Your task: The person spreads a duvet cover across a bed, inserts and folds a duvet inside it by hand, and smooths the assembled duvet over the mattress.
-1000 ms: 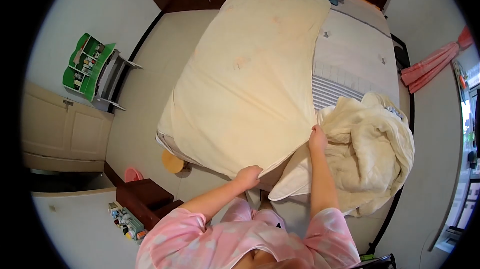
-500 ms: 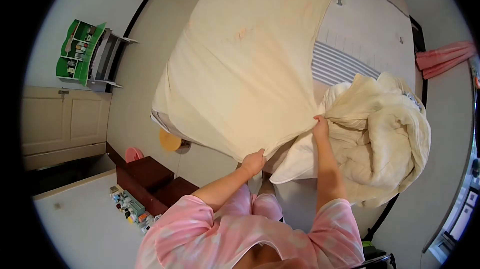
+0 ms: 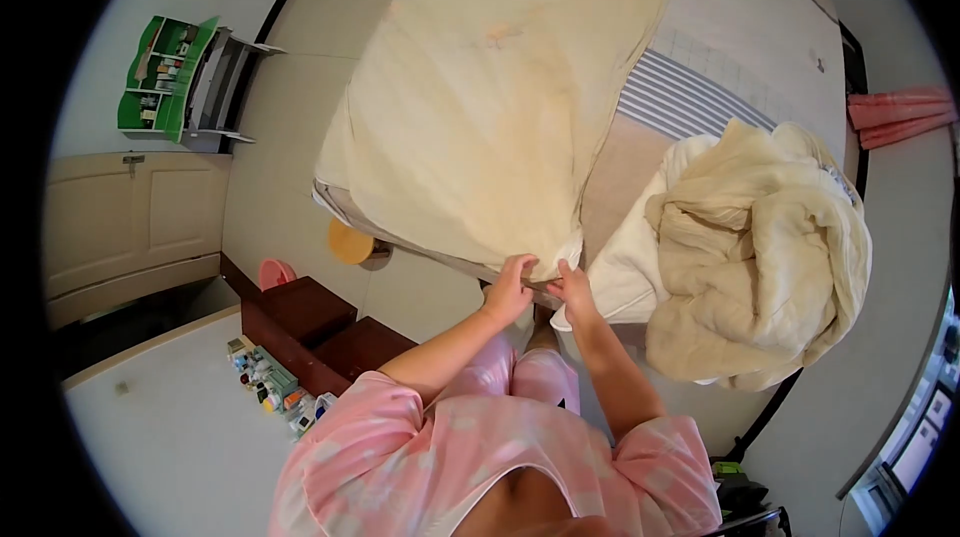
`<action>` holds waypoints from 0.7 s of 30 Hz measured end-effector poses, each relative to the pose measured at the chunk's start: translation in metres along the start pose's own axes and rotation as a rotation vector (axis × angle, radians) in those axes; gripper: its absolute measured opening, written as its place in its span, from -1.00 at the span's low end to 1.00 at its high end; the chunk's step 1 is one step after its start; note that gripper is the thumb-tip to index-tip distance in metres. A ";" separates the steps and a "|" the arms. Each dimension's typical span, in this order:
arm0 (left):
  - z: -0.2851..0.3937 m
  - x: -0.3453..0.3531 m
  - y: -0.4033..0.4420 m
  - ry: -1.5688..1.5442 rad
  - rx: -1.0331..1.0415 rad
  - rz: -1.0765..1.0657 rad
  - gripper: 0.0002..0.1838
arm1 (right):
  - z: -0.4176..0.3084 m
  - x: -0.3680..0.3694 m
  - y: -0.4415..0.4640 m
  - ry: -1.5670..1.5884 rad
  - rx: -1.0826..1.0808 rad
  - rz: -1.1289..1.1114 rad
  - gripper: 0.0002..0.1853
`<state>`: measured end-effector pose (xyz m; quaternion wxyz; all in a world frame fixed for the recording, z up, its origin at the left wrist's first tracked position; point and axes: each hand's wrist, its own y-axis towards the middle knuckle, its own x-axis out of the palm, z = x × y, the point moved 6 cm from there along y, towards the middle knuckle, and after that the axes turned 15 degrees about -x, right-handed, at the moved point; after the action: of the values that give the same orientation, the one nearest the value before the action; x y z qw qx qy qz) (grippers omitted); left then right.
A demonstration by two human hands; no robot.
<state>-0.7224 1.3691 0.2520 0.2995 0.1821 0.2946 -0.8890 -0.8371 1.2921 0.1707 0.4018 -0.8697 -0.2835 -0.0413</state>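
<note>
A cream bed sheet [image 3: 450, 137] is spread over the left part of the bed, its near corner bunched at the front edge. My left hand [image 3: 508, 289] is at this near edge, fingers bent and closed on the cloth. Close beside it, my right hand [image 3: 574, 295] touches the bunched corner with its fingers apart. To the right of my right hand lies a heaped cream quilt [image 3: 760, 247], with a white flap hanging toward the bed's front edge.
Bare mattress [image 3: 760, 27] with a striped band [image 3: 680, 92] shows at the right. A yellow round stool [image 3: 350, 240], a pink basin [image 3: 276, 273] and a dark red cabinet [image 3: 310, 307] stand to the left. A green shelf [image 3: 165, 77] is by the far left wall.
My right hand has moved left, away from the quilt, to beside my left hand. The sheet's right edge has shifted left, uncovering more mattress. The view has shifted slightly.
</note>
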 end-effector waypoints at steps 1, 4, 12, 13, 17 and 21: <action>0.005 -0.007 -0.006 0.103 0.052 0.006 -0.43 | 0.000 -0.003 0.000 0.003 -0.001 0.023 -0.52; 0.034 -0.031 -0.017 0.301 0.202 0.062 -0.48 | -0.027 0.017 -0.017 0.069 0.055 -0.036 -0.58; -0.003 -0.067 0.023 -0.063 -0.339 -0.022 -0.88 | -0.068 0.044 -0.025 -0.059 -0.186 0.004 -0.66; -0.004 -0.075 0.029 -0.044 -0.266 0.029 -0.81 | -0.068 0.046 -0.025 -0.089 -0.188 0.007 -0.71; -0.011 -0.110 0.045 -0.391 -0.378 0.036 -0.82 | -0.081 0.099 -0.045 -0.124 -0.212 -0.065 -0.48; -0.010 -0.131 0.050 -0.623 -0.423 -0.117 -0.84 | -0.084 0.159 -0.047 -0.232 -0.384 -0.250 -0.36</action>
<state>-0.5899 1.3985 0.2894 0.3544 -0.1801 0.3763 -0.8369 -0.7162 1.3293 0.3066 0.1858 -0.8873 -0.4198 -0.0437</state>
